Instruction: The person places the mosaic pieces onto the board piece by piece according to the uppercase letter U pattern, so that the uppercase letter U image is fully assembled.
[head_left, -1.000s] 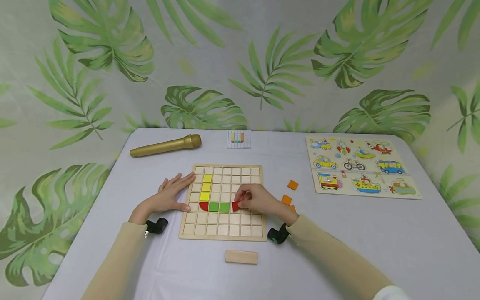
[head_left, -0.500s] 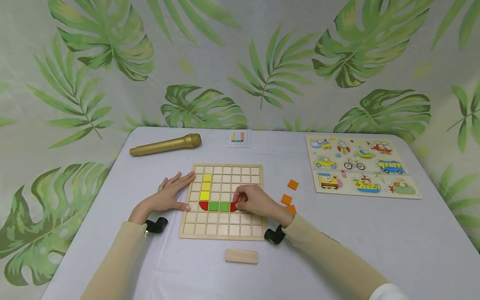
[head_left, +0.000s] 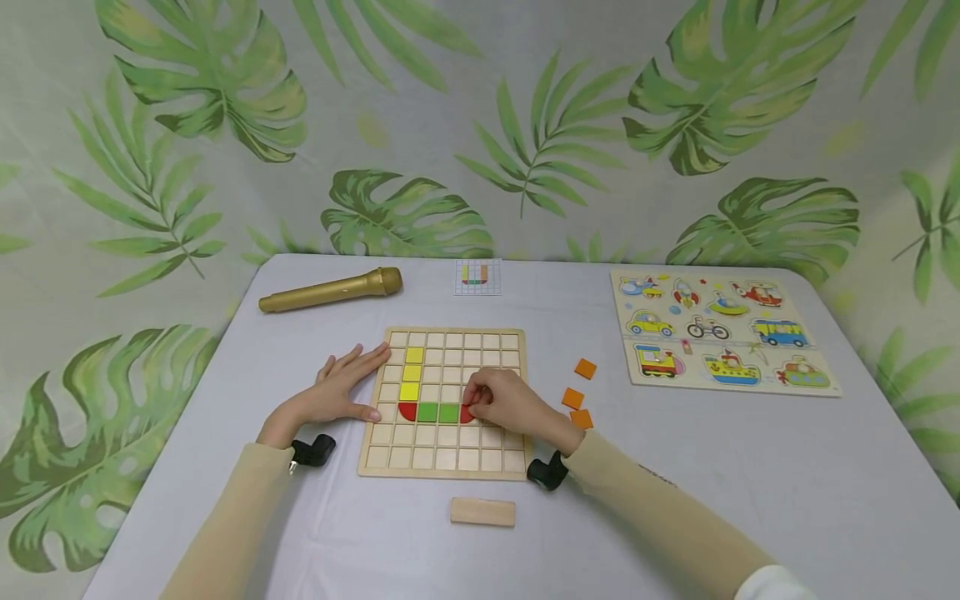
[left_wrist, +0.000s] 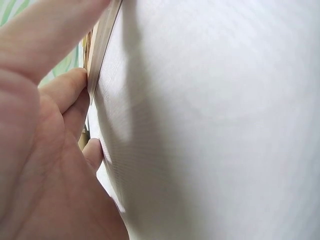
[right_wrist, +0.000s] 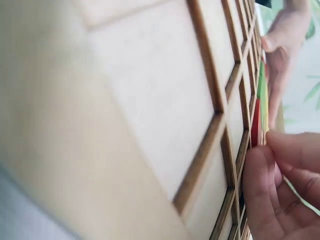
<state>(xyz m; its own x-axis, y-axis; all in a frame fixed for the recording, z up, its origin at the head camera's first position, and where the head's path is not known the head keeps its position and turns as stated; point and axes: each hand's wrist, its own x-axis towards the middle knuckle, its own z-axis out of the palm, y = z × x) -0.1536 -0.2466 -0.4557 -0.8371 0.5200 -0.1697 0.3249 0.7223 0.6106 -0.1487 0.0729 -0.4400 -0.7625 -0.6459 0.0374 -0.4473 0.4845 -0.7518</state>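
My right hand (head_left: 517, 402) pinches a red quarter-circle tile (head_left: 467, 414), which sits at a grid cell right of two green square tiles (head_left: 438, 413). In the right wrist view the thumb and fingers meet at the edge of the red tile (right_wrist: 256, 122). My left hand (head_left: 327, 396) is spread, with fingertips and thumb resting on the left edge of the wooden grid board (head_left: 446, 477). Another red quarter-circle tile (head_left: 407, 411) lies left of the green ones. Above it stands a column of yellow square tiles (head_left: 411, 374).
Several orange square tiles (head_left: 573, 398) lie right of the board. A wooden block (head_left: 483, 512) lies in front. Behind are a gold microphone (head_left: 330, 292) and a pattern card (head_left: 477, 277). A vehicle peg puzzle (head_left: 742, 384) lies at the right.
The red tile in my right hand has moved slightly left and turned, so it now lies against the green row. My left hand has stayed in place.
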